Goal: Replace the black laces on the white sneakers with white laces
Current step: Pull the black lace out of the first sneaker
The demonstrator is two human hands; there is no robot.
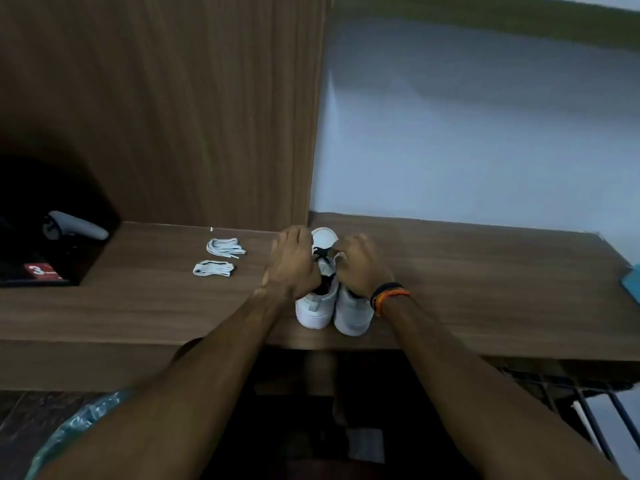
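Two white sneakers stand side by side on the wooden desk (485,271), heels toward me: the left sneaker (317,308) and the right sneaker (353,315). Black lace (323,252) shows on the left sneaker between my hands. My left hand (294,261) lies over the left sneaker's left side, fingers pointing away. My right hand (360,265) is curled over the lacing area and seems to pinch a lace; the grip is blurred. Two bundles of white laces (225,247) (214,268) lie on the desk to the left.
A dark alcove at the left holds a grey handle-like object (78,228) and a red label (41,270). A wooden panel rises behind the desk, with a pale wall to its right. A teal object (632,282) sits at the desk's right edge.
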